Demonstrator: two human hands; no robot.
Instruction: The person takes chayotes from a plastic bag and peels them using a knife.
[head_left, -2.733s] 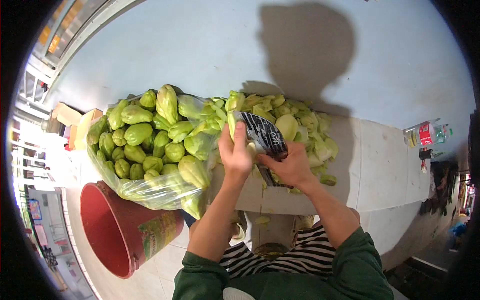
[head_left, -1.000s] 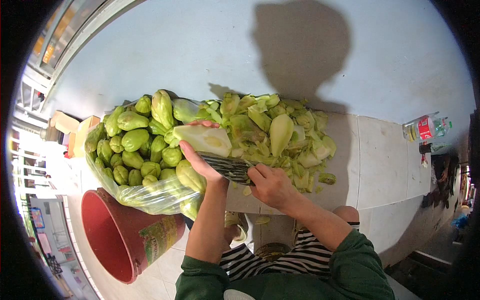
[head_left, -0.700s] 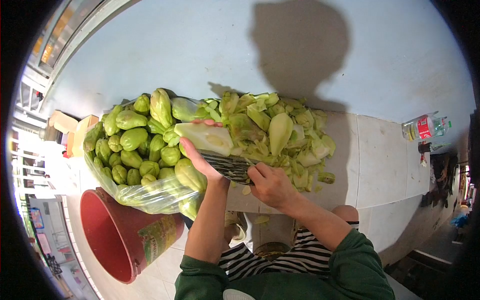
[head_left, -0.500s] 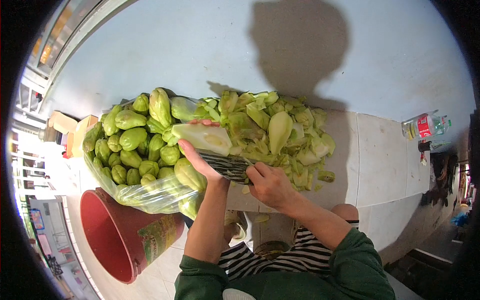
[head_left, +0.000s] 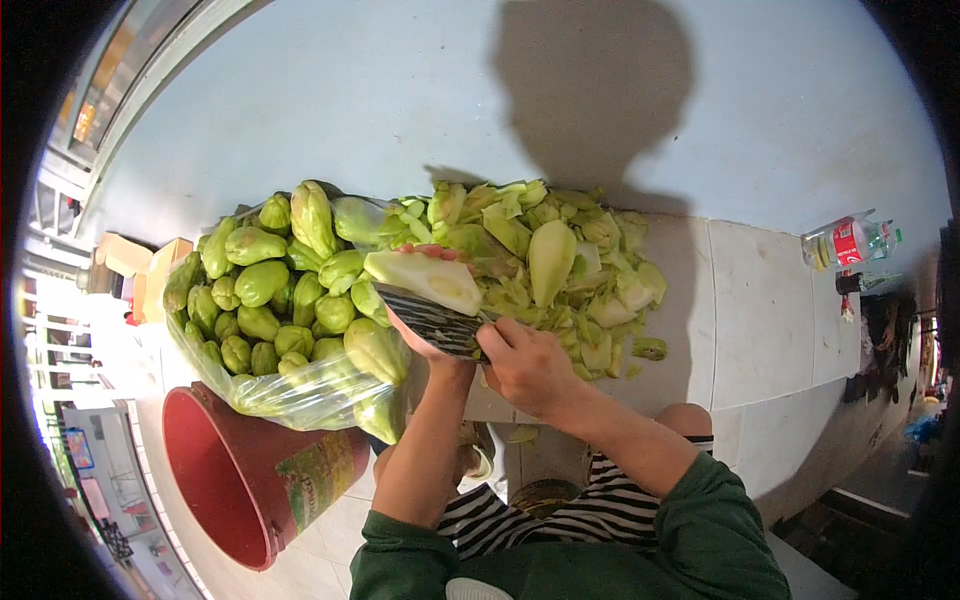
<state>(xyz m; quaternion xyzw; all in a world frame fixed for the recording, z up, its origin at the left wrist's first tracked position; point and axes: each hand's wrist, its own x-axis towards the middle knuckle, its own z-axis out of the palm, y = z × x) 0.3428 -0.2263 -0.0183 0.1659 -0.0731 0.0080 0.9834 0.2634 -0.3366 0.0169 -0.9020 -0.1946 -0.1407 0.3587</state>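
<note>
My left hand (head_left: 408,336) is wrapped around a pale cut chayote piece (head_left: 425,279), its flat face and hollow seed cavity turned up. In my right hand (head_left: 532,368) is a knife (head_left: 428,322) with a wide, dark-streaked blade. The blade lies slanted just below the chayote's near edge, overlapping my left palm and thumb. Behind both hands spreads a heap of green peelings (head_left: 490,250), and a whole peeled chayote (head_left: 551,262) rests upright on it.
Left of my hands, unpeeled chayotes (head_left: 262,282) fill a clear plastic bag (head_left: 300,395). A red bucket (head_left: 230,470) lies tipped on the floor in front of it. Plastic bottles (head_left: 850,244) stand at the far right by the wall. Cardboard boxes (head_left: 160,275) sit at the left.
The knife blade has swung up and left along the chayote's lower edge, showing more of its broad side. The chayote in my left hand has shifted slightly right.
</note>
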